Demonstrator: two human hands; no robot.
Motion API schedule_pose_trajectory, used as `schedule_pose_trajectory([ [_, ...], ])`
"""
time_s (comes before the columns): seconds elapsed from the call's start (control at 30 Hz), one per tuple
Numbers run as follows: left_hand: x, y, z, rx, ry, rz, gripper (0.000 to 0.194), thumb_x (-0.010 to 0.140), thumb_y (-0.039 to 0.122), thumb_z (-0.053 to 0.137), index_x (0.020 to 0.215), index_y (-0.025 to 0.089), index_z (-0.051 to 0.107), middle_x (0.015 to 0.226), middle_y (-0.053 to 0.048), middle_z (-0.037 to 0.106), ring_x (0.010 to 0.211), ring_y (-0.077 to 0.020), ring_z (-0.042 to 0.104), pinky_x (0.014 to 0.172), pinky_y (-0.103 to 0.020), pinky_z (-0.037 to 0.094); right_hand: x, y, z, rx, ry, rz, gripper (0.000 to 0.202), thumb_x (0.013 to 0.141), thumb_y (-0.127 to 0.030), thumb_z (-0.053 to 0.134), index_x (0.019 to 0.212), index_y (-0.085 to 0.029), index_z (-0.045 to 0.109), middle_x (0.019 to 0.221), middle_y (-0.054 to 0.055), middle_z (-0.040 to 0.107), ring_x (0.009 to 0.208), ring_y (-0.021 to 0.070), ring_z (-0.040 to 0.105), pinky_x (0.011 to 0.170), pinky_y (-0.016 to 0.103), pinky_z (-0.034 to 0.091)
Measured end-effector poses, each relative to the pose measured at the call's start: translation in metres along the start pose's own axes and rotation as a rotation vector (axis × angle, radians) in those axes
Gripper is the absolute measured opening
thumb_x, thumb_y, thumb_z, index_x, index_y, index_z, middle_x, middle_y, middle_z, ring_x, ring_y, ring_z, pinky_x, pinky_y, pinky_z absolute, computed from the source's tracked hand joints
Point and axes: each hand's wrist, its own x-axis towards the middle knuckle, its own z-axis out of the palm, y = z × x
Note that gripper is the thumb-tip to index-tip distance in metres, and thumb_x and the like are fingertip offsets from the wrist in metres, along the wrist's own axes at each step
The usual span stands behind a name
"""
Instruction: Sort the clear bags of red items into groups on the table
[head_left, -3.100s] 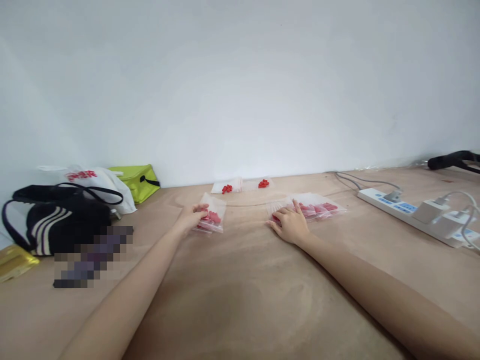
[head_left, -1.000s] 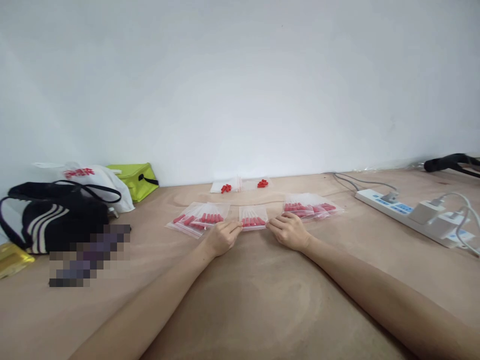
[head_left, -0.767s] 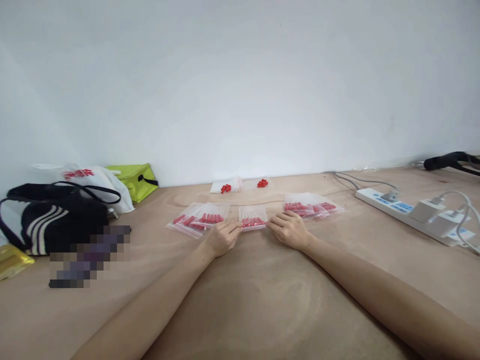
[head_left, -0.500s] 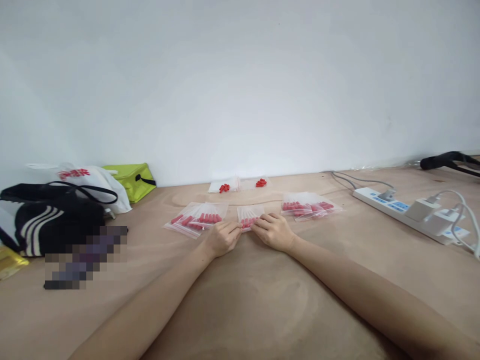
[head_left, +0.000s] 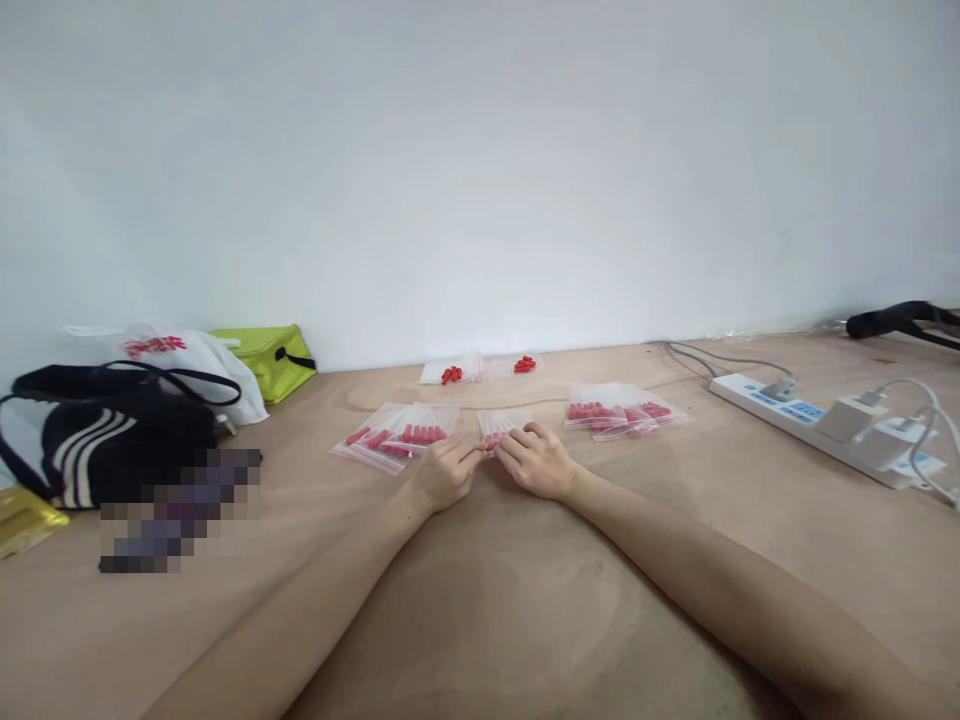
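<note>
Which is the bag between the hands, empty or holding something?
Holding something: red pieces show through the bag. The right hand covers part of it, so how full cannot be told.

Soft, fairly bright, cool light from an unseen source; the pale wall (head_left: 480,180) glows mid-frame and dims toward the upper corners. Gentle shadows edge the forearms (head_left: 697,575). Fine detail in the clear bags (head_left: 420,418) is soft. Wide-angle distortion stretches the sides; coarse pixelation covers a patch (head_left: 184,510) at left.
</note>
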Motion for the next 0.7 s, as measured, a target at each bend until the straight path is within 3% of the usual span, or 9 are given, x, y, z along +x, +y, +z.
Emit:
schedule_pose_trajectory([
  [0.27,-0.003,-0.003,0.0,-0.026,-0.005,-0.03,0.015,0.076,0.008,0.043,0.074,0.014,0.057,0.077,-0.004,0.063,0.068,-0.0126,0.058,0.057,-0.023,0.046,-0.024,0.025,-0.003,-0.063,-0.077,0.032,0.022,0.084,-0.013,0.035,0.075,-0.016,0.054,0.07,0.003,0.054,0.066,0.0125,0.04,0.067,0.029,0.026],
  [0.47,-0.004,0.0,-0.002,-0.11,-0.058,-0.126,0.016,0.08,0.013,0.041,0.076,0.015,0.056,0.078,-0.004,0.063,0.068,-0.013,0.059,0.057,-0.023,0.047,-0.039,0.035,-0.009,-0.036,-0.114,0.073,0.026,0.083,-0.011,0.034,0.07,-0.016,0.055,0.066,0.002,0.053,0.064,0.0116,0.041,0.069,0.027,0.026],
  [0.57,-0.003,0.003,-0.003,-0.345,-0.072,-0.337,0.012,0.08,0.02,0.044,0.081,0.016,0.055,0.086,-0.005,0.061,0.075,-0.0139,0.059,0.063,-0.025,0.049,-0.039,0.034,-0.009,0.007,-0.101,0.086,0.027,0.084,-0.012,0.033,0.07,-0.017,0.055,0.065,0.002,0.053,0.063,0.011,0.041,0.068,0.027,0.026],
  [0.7,0.002,0.009,0.001,-0.754,0.002,-0.877,0.025,0.078,0.031,0.047,0.1,0.018,0.048,0.095,-0.008,0.059,0.076,-0.0145,0.06,0.059,-0.025,0.05,-0.035,0.026,-0.008,0.088,-0.054,0.077,0.026,0.084,-0.014,0.033,0.072,-0.017,0.056,0.065,0.001,0.054,0.063,0.0104,0.042,0.066,0.025,0.026],
])
